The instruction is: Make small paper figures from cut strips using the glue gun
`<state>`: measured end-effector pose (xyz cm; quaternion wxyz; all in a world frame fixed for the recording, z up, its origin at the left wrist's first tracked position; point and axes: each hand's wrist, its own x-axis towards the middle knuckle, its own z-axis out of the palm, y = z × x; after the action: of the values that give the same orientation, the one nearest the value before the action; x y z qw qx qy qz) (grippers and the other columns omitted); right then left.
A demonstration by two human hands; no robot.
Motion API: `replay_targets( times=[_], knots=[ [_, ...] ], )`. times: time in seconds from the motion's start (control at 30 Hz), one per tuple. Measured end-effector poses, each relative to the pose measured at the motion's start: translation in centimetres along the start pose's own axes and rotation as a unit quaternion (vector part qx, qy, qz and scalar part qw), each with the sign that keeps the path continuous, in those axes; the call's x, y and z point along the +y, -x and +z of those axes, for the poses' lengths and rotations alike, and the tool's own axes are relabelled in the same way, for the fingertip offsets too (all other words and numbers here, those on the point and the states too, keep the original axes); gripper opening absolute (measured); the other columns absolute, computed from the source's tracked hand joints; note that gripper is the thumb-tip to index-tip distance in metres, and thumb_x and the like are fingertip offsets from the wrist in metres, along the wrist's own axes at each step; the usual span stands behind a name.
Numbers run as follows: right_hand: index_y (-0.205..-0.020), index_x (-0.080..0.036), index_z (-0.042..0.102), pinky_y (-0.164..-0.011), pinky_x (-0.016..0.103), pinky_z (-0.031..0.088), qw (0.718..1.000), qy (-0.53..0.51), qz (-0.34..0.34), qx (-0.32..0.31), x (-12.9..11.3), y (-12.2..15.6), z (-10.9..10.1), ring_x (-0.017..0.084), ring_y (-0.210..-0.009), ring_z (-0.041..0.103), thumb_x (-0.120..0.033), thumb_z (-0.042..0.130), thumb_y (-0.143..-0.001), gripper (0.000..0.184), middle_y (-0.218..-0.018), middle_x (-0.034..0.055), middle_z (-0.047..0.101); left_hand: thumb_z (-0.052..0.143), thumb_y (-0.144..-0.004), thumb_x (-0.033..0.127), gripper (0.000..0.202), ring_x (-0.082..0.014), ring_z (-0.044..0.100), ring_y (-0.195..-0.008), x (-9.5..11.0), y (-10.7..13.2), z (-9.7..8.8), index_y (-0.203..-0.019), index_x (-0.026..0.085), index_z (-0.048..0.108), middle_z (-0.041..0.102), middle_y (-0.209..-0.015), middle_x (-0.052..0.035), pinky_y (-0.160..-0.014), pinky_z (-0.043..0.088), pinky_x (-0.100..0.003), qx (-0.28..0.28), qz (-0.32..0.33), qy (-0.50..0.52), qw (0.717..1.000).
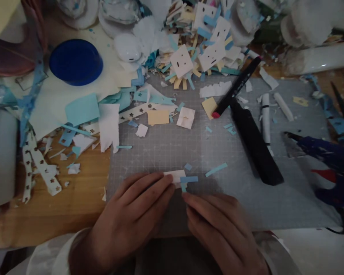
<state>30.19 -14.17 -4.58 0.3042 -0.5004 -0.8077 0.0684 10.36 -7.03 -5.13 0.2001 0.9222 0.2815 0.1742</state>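
Note:
Low in the head view, my left hand (137,204) has its fingertips on a small white paper piece (176,175), fingers together and thumb hidden. A short blue paper strip (189,179) lies over that piece's right end and sticks out past it. My right hand (220,225) is closed at the fingertips on a small teal paper strip (184,187), just below the blue one. Past the fingertips, a small blue scrap (188,166) and a loose teal strip (216,170) rest on the grey cutting mat (149,156).
At right lie a black-and-red marker (237,86), a black cutter-like tool (255,145), white pens (266,118) and a dark blue glue gun (329,152). White paper faces with coloured strips (182,63) pile up behind. A blue lid (76,62) and punched paper scraps (46,172) are left.

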Motion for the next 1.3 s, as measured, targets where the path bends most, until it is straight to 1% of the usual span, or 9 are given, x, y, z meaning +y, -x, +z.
replay_targets(
  times=[0.2,0.33,0.53,0.7,0.9,1.0,1.13,1.3],
  knots=[
    [-0.09,-0.008,0.064,-0.07,0.037,0.052,1.0,0.011,0.004,-0.008,-0.2,0.2,0.2,0.021,-0.091,0.065,-0.009,0.049,-0.093,0.014,-0.099,0.0128,0.072,0.049,-0.092,0.008,0.029,-0.0208,0.054,-0.116,-0.1,0.0,0.0,-0.12,0.01,0.058,0.065,-0.123,-0.006,-0.1,0.041,-0.037,-0.005,-0.002,0.01,1.0],
    [-0.09,-0.008,0.063,-0.072,0.037,0.052,1.0,0.016,-0.003,-0.014,0.0,0.2,0.4,0.022,-0.092,0.064,-0.008,0.05,-0.092,0.014,-0.099,0.0135,0.072,0.05,-0.092,0.008,0.03,-0.0206,0.052,-0.117,-0.1,0.1,0.0,-0.12,0.01,0.057,0.065,-0.124,-0.006,-0.101,0.039,-0.037,-0.003,-0.002,0.012,1.0],
    [-0.093,-0.006,0.063,-0.077,0.039,0.051,1.0,0.008,0.006,-0.02,0.0,0.5,0.5,0.024,-0.101,0.061,-0.008,0.052,-0.091,0.012,-0.109,0.0161,0.069,0.047,-0.093,0.009,0.028,-0.0205,0.054,-0.117,0.0,-0.1,0.0,-0.119,0.011,0.058,0.065,-0.123,-0.0054,-0.099,0.041,-0.037,-0.002,-0.001,0.006,1.0],
    [-0.097,-0.007,0.064,-0.079,0.039,0.048,0.999,-0.002,0.026,-0.042,-0.1,0.9,0.6,0.024,-0.103,0.059,-0.009,0.05,-0.093,0.014,-0.117,0.0142,0.066,0.046,-0.093,0.009,0.028,-0.0201,0.057,-0.113,0.0,-0.3,-0.1,-0.118,0.011,0.059,0.067,-0.12,-0.0054,-0.097,0.045,-0.036,0.005,-0.003,-0.008,1.0],
    [-0.097,-0.007,0.064,-0.078,0.04,0.047,0.999,0.001,0.027,-0.041,-0.1,0.9,0.7,0.024,-0.1,0.06,-0.008,0.053,-0.09,0.013,-0.118,0.0139,0.066,0.047,-0.092,0.009,0.028,-0.0202,0.058,-0.112,-0.1,-0.2,-0.1,-0.116,0.011,0.06,0.068,-0.118,-0.0054,-0.096,0.047,-0.037,0.011,0.002,-0.007,1.0],
    [-0.098,-0.01,0.064,-0.08,0.038,0.046,0.998,0.0,0.042,-0.041,-0.2,1.0,0.8,0.021,-0.095,0.06,-0.009,0.055,-0.09,0.012,-0.116,0.01,0.068,0.049,-0.091,0.008,0.029,-0.0202,0.058,-0.113,-0.1,-0.1,0.0,-0.117,0.011,0.06,0.067,-0.119,-0.0055,-0.098,0.045,-0.037,0.008,-0.005,-0.002,1.0],
    [-0.089,-0.016,0.064,-0.076,0.037,0.043,0.996,0.003,0.083,-0.024,-0.4,0.9,1.2,0.016,-0.08,0.058,-0.01,0.058,-0.088,0.008,-0.111,0.0031,0.071,0.048,-0.092,0.008,0.029,-0.0204,0.056,-0.115,0.0,-0.1,-0.1,-0.119,0.011,0.059,0.066,-0.121,-0.0059,-0.099,0.045,-0.037,0.005,-0.005,0.008,1.0],
    [-0.082,-0.018,0.062,-0.075,0.037,0.044,0.995,0.002,0.097,-0.011,-0.6,0.5,1.4,0.016,-0.075,0.058,-0.012,0.061,-0.084,0.006,-0.108,0.0022,0.072,0.048,-0.092,0.008,0.029,-0.0219,0.055,-0.115,-0.1,-0.1,-0.2,-0.119,0.011,0.059,0.067,-0.121,-0.0071,-0.097,0.045,-0.038,0.003,0.001,0.005,1.0]
  ],
)
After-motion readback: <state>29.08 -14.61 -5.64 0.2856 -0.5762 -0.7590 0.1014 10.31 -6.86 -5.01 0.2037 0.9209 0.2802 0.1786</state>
